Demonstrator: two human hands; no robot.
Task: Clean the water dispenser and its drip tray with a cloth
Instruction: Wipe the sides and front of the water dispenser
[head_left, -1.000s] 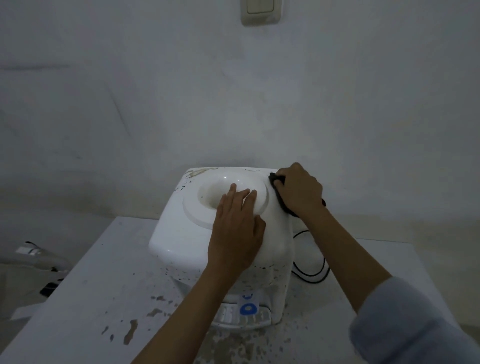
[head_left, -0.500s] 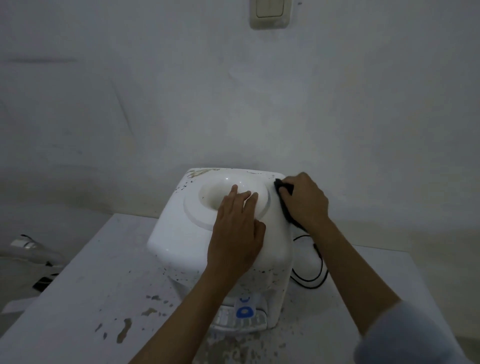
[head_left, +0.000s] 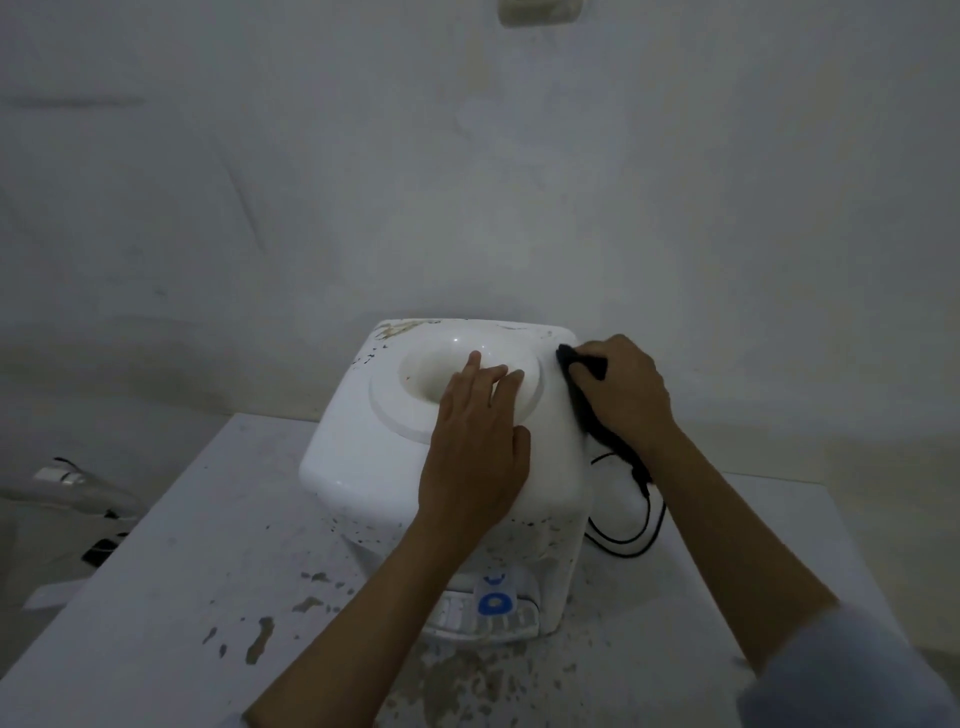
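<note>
Head view: white water dispenser (head_left: 363, 457) on desk (head_left: 171, 597).
Left hand (head_left: 475, 447): flat, fingers straight, steadying the top.
Right hand (head_left: 621, 389): fingers clutch dark cloth (head_left: 584, 397).
Handling: cloth soft; dispenser likely light, slippery, so brace it.

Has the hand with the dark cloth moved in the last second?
Yes. The right hand with the cloth has slid from the rear right corner of the water dispenser forward along its right edge, toward the person.
</note>
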